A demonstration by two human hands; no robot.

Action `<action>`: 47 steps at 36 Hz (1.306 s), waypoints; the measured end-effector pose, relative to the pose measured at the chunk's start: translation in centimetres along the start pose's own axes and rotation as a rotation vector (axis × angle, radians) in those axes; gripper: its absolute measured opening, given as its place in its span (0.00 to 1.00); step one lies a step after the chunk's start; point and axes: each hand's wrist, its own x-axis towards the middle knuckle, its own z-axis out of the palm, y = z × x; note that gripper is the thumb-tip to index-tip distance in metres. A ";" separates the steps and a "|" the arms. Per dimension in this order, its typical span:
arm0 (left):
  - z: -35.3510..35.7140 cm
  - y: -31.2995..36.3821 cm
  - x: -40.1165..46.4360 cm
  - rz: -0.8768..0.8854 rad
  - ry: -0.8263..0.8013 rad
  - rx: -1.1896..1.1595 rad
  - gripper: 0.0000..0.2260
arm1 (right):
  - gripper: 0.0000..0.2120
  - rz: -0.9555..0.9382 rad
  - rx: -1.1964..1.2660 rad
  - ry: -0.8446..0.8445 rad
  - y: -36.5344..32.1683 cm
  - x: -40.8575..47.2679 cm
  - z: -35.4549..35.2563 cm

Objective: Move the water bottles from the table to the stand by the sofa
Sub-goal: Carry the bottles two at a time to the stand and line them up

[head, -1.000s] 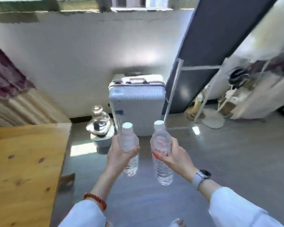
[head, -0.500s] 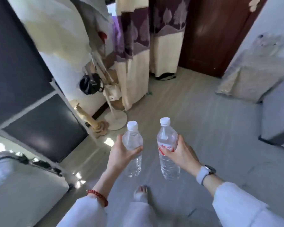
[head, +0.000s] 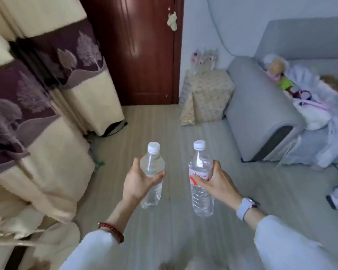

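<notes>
You've got two water bottles up in front of you, over the floor [head: 144, 121], short of the sofa [head: 261, 106]. Left bottle [head: 151, 176]: clear plastic, no label visible, white ribbed cap, rounded shoulders; its middle is hidden behind your left hand [head: 139, 182], which is wrapped closed around it, thumb across the front. Right bottle [head: 200, 178]: clear, ridged lower body, white cap, white-and-red label w/ print too blurred to read; your right hand [head: 217, 184] is closed round the label band, covering part of it. Both bottles stand near upright, long axis vertical, caps pointing up and slightly away from you, bases toward you. They're apart, not touching. Can't tell the water level in either.

Outward: red bead bracelet [head: 111, 231] on the left wrist, pale-strapped watch [head: 246, 208] on the right, white sleeves cut off by the bottom edge.

Sofa is grey fabric w/ a rounded arm, cut off at the right edge; soft toys and a doll [head: 277, 69] lie on its seat, details smeared. Just beside the sofa arm, on the door side, sits a boxy thing under a pale patterned cloth [head: 207, 94], prob. the stand; small blurry items on top, can't make them out. Beyond it, a dark red wooden door [head: 137, 49]. Far from the sofa, cream-and-purple tree-print curtains [head: 47, 84] fill the left, soft and motion-blurred. Floor is grey planks.
</notes>
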 end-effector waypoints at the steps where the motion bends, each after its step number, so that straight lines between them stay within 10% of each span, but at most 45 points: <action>1: 1.0 1.2 2.4 0.022 -0.026 0.004 0.26 | 0.31 0.023 0.007 0.028 0.4 1.7 -0.9; 23: 26.8 23.5 49.5 0.049 -0.180 -0.103 0.26 | 0.26 0.110 0.049 0.128 7.5 50.0 -24.2; 47: 49.7 30.3 98.3 -0.024 -0.264 -0.086 0.36 | 0.37 0.065 -0.015 0.025 12.3 104.5 -32.4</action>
